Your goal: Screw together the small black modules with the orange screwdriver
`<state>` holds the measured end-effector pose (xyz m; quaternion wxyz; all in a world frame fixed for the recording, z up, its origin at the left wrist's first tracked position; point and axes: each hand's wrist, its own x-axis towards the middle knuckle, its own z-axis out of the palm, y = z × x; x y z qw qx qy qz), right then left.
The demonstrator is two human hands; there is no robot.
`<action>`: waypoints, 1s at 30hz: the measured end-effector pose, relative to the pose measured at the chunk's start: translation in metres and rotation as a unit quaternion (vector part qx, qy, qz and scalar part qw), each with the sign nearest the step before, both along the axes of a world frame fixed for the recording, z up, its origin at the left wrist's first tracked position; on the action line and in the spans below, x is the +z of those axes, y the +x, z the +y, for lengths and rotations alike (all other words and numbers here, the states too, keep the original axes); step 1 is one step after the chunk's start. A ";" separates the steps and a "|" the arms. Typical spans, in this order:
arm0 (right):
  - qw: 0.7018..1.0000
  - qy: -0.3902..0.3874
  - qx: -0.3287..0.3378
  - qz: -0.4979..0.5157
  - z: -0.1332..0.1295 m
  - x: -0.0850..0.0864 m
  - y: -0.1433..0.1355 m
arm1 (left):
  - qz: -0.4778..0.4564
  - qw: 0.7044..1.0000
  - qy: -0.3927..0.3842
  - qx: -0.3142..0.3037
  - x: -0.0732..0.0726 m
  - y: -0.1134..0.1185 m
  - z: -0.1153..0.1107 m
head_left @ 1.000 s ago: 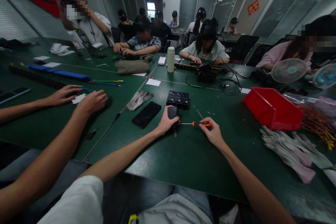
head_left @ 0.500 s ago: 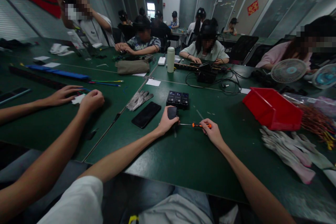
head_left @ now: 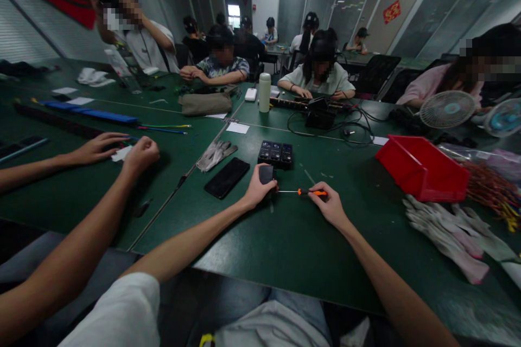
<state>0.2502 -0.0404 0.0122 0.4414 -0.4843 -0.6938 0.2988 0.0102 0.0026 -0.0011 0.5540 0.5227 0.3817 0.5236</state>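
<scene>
My left hand (head_left: 259,188) is closed around a small dark box-like part (head_left: 266,174), held just above the green table. In my right hand (head_left: 329,203) is a screwdriver (head_left: 312,192) with an orange and black handle, its thin shaft level and pointing left. The tip meets the right side of the dark part; the exact contact spot is too small to make out. Just beyond my left hand sits a black compartment box (head_left: 275,154) with small shiny pieces in it. A black phone (head_left: 227,178) lies to the left of that hand.
A grey glove (head_left: 215,155) lies behind the phone. On the right are a red bin (head_left: 423,168), more gloves (head_left: 445,233) and bundled wires (head_left: 494,192). A pale green bottle (head_left: 264,93) stands farther back. At left, a co-worker's hands (head_left: 140,157) hold something white.
My right fingers have shifted slightly on the screwdriver handle. My left hand and the dark part stay nearly where they were.
</scene>
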 end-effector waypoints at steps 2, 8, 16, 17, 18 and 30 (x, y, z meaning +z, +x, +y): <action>1.000 0.007 0.008 0.005 0.000 0.000 0.000 | 0.000 1.000 -0.002 0.003 0.000 0.000 0.000; 0.999 -0.028 -0.003 0.025 -0.002 0.002 -0.003 | -0.011 1.000 -0.009 0.001 0.000 0.000 0.000; 0.992 -0.117 0.010 0.043 -0.002 -0.001 -0.003 | -0.009 1.000 -0.010 0.014 -0.001 0.000 0.000; 0.993 -0.112 0.005 0.040 -0.003 -0.001 -0.003 | -0.010 1.000 -0.011 0.014 -0.001 0.000 0.000; 0.994 -0.107 0.001 0.039 -0.003 -0.002 -0.003 | -0.011 1.000 -0.012 0.013 -0.001 0.000 0.000; 1.000 0.005 -0.009 0.005 -0.001 0.000 -0.003 | -0.023 1.000 -0.016 0.002 0.000 0.000 0.001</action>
